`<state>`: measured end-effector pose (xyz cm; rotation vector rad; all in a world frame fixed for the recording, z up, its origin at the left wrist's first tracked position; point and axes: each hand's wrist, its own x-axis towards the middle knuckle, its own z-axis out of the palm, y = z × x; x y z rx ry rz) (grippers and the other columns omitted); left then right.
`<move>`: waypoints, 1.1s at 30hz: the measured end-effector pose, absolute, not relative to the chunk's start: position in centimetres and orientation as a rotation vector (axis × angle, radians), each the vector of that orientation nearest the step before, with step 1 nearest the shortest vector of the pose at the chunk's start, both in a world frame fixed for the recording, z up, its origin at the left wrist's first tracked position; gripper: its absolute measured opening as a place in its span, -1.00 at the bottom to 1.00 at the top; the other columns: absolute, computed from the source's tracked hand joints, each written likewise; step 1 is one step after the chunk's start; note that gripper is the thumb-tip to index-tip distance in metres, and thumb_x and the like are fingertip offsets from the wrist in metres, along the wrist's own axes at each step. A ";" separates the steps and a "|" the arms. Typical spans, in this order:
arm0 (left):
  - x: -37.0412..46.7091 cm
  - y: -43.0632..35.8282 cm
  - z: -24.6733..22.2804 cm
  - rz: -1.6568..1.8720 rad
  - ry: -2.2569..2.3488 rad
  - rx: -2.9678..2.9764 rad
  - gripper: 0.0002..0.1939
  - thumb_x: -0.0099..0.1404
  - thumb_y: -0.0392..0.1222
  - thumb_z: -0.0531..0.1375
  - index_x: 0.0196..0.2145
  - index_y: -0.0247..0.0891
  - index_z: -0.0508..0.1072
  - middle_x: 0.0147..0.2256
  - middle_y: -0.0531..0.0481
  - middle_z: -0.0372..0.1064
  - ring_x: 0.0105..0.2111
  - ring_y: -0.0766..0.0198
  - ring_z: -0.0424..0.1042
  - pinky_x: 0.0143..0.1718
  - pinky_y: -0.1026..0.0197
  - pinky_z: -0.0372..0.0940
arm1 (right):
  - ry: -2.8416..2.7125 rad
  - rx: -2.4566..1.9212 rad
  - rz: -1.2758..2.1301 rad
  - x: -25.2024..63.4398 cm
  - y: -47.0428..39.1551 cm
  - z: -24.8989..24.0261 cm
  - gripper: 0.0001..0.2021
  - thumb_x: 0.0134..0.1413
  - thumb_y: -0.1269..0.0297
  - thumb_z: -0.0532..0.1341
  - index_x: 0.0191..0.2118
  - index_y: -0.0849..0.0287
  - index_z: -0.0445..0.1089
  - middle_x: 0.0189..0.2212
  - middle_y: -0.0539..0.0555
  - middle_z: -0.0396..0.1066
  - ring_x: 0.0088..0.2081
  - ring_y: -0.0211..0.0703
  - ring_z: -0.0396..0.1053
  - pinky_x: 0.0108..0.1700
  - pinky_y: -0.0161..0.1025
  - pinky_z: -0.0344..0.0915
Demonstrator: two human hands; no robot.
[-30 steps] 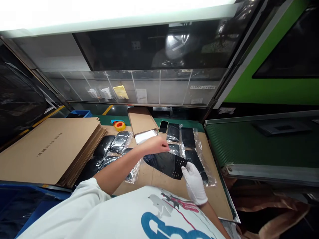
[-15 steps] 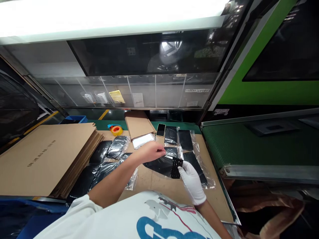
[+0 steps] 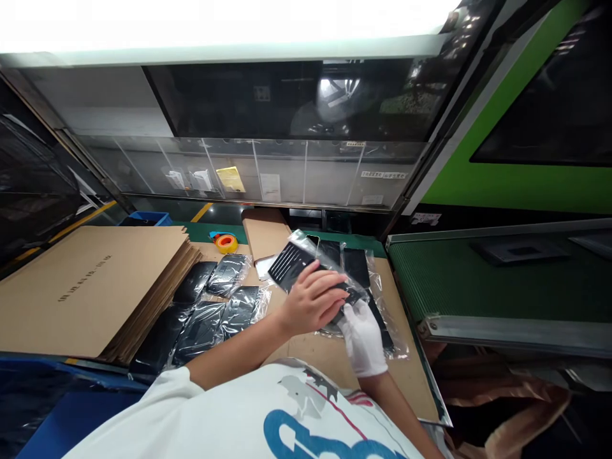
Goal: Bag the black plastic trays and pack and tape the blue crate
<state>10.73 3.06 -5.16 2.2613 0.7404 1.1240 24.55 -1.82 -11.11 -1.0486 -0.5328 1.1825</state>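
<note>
A black panel with long slots (image 3: pixel 292 262), partly covered by clear plastic film, is tilted above the right part of the bench. My bare left hand (image 3: pixel 313 299) lies across the middle of the panel, fingers stretched out and a little apart; its thumb is hidden. In a white glove, my right hand (image 3: pixel 361 331) grips the panel's near right end. Beneath and behind the panel lie black pieces (image 3: pixel 356 266) in clear bags. More bagged black parts (image 3: pixel 198 331) lie left of my left forearm.
Flat cardboard (image 3: pixel 71 287) is stacked at the left. A tape roll (image 3: pixel 226 243), a cardboard box (image 3: pixel 265 234) and a partly covered phone (image 3: pixel 313 240) sit at the back. To the right runs a green conveyor (image 3: pixel 411 274) carrying a dark panel (image 3: pixel 519 250).
The black piece has come up and turned, so its slotted side shows. My left hand went from a pinch at its far edge to lying flat over it. My right hand still holds the near end.
</note>
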 end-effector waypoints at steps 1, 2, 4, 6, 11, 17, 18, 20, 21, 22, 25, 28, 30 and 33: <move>10.2 2.8 -5.8 1.326 0.794 2.188 -0.81 0.20 -0.15 0.22 -0.19 -0.08 0.47 0.00 -0.08 0.36 0.07 0.06 0.27 0.28 -0.08 -0.16 | -0.486 -1.012 1.215 24.7 -1.9 -10.8 -0.66 -0.11 0.17 0.34 -0.15 0.07 0.39 -0.17 0.04 0.47 -0.16 -0.12 0.43 -0.12 -0.12 0.41; 9.7 2.6 -6.6 1.526 0.863 2.076 -0.69 0.17 -0.13 0.26 -0.10 -0.08 0.42 0.06 -0.09 0.29 0.13 0.06 0.21 0.28 -0.08 -0.15 | -0.424 -0.973 1.252 24.9 -2.0 -10.6 -0.63 -0.10 0.17 0.34 -0.12 0.08 0.37 -0.15 0.05 0.47 -0.15 -0.13 0.43 -0.12 -0.14 0.42; 9.0 2.5 -8.3 1.746 1.031 1.745 -0.41 0.15 -0.05 0.29 0.11 -0.04 0.22 0.21 -0.11 0.06 0.23 0.05 0.06 0.26 -0.05 -0.08 | -0.273 -0.898 1.311 25.1 -2.1 -10.5 -0.62 -0.13 0.25 0.37 -0.13 0.08 0.37 -0.20 0.00 0.48 -0.23 -0.23 0.45 -0.16 -0.23 0.43; 8.7 2.5 -9.7 1.619 1.139 1.388 -0.25 0.16 0.06 0.27 0.22 -0.01 0.03 0.27 -0.13 -0.09 0.26 0.05 0.00 0.20 0.00 0.05 | -0.167 -0.856 1.330 25.1 -2.3 -10.7 -0.63 -0.19 0.35 0.40 -0.18 0.07 0.37 -0.33 -0.11 0.46 -0.39 -0.37 0.40 -0.27 -0.36 0.42; 8.5 3.0 -11.0 0.917 0.901 1.062 -0.42 0.03 0.23 0.30 -0.17 -0.30 0.48 -0.18 -0.17 0.44 -0.17 0.11 0.42 -0.09 0.10 0.29 | -0.212 -0.883 1.374 24.4 -2.5 -11.7 -0.75 -0.14 0.35 0.39 -0.31 0.08 0.35 -0.37 -0.15 0.41 -0.40 -0.41 0.37 -0.28 -0.38 0.43; 7.8 2.3 -10.9 0.896 0.942 1.125 -0.68 0.01 0.03 0.33 -0.55 -0.32 0.48 -0.53 -0.01 0.42 -0.48 0.30 0.37 -0.32 0.21 0.30 | -0.161 -0.916 1.403 24.2 -2.5 -12.4 -0.73 -0.15 0.31 0.40 -0.30 0.07 0.34 -0.38 -0.16 0.40 -0.41 -0.43 0.35 -0.30 -0.43 0.41; 7.6 2.1 -11.0 0.910 0.968 1.134 -0.71 0.02 0.00 0.32 -0.57 -0.31 0.46 -0.56 0.01 0.40 -0.49 0.32 0.36 -0.33 0.23 0.29 | -0.134 -0.925 1.402 24.2 -2.5 -12.6 -0.74 -0.16 0.33 0.40 -0.32 0.07 0.34 -0.42 -0.17 0.38 -0.43 -0.44 0.34 -0.32 -0.45 0.41; 7.2 1.8 -11.1 0.946 1.021 1.120 -0.72 0.03 -0.04 0.30 -0.63 -0.30 0.41 -0.60 0.05 0.35 -0.53 0.35 0.33 -0.38 0.26 0.27 | -0.086 -0.927 1.406 24.3 -2.6 -13.0 -0.75 -0.16 0.37 0.40 -0.37 0.09 0.31 -0.47 -0.18 0.35 -0.46 -0.45 0.32 -0.35 -0.47 0.40; 7.0 1.6 -11.2 0.961 1.041 1.096 -0.70 0.03 -0.04 0.29 -0.63 -0.29 0.38 -0.61 0.06 0.33 -0.54 0.37 0.32 -0.40 0.27 0.27 | -0.062 -0.928 1.410 24.2 -2.7 -13.1 -0.76 -0.16 0.39 0.39 -0.40 0.11 0.30 -0.48 -0.18 0.34 -0.47 -0.45 0.31 -0.36 -0.47 0.39; 6.9 1.5 -11.4 0.965 1.050 1.062 -0.69 0.04 -0.01 0.28 -0.62 -0.29 0.36 -0.61 0.07 0.32 -0.55 0.38 0.32 -0.42 0.28 0.26 | -0.038 -0.931 1.416 24.2 -2.8 -13.3 -0.76 -0.16 0.41 0.39 -0.43 0.12 0.28 -0.48 -0.17 0.33 -0.48 -0.46 0.30 -0.38 -0.48 0.39; 6.5 1.3 -12.3 0.875 1.058 0.998 -0.58 0.04 0.17 0.25 -0.50 -0.28 0.36 -0.57 0.08 0.32 -0.58 0.40 0.30 -0.52 0.32 0.19 | 0.007 -0.951 1.438 23.6 -3.2 -13.5 -0.76 -0.16 0.44 0.38 -0.44 0.14 0.28 -0.47 -0.16 0.33 -0.49 -0.46 0.29 -0.42 -0.50 0.37; 6.5 1.0 -13.6 0.690 1.093 1.099 -0.47 0.00 0.31 0.24 -0.48 -0.30 0.35 -0.58 0.09 0.29 -0.61 0.42 0.26 -0.57 0.34 0.11 | -0.032 -0.976 1.441 23.0 -3.4 -13.6 -0.78 -0.15 0.42 0.38 -0.38 0.12 0.33 -0.45 -0.15 0.33 -0.48 -0.45 0.30 -0.43 -0.50 0.37; 6.7 0.7 -14.3 0.597 1.123 1.183 -0.44 0.01 0.33 0.22 -0.50 -0.30 0.34 -0.58 0.07 0.29 -0.59 0.40 0.27 -0.55 0.32 0.12 | -0.083 -0.999 1.438 22.6 -3.4 -13.7 -0.78 -0.14 0.39 0.38 -0.35 0.12 0.34 -0.41 -0.13 0.35 -0.45 -0.44 0.31 -0.41 -0.49 0.37; 6.8 0.1 -14.7 0.556 1.139 1.247 -0.45 0.07 0.32 0.18 -0.50 -0.31 0.34 -0.57 0.05 0.30 -0.56 0.36 0.29 -0.54 0.31 0.13 | -0.128 -1.034 1.435 22.2 -3.3 -14.1 -0.78 -0.13 0.32 0.38 -0.38 0.13 0.32 -0.39 -0.10 0.36 -0.41 -0.41 0.32 -0.38 -0.48 0.38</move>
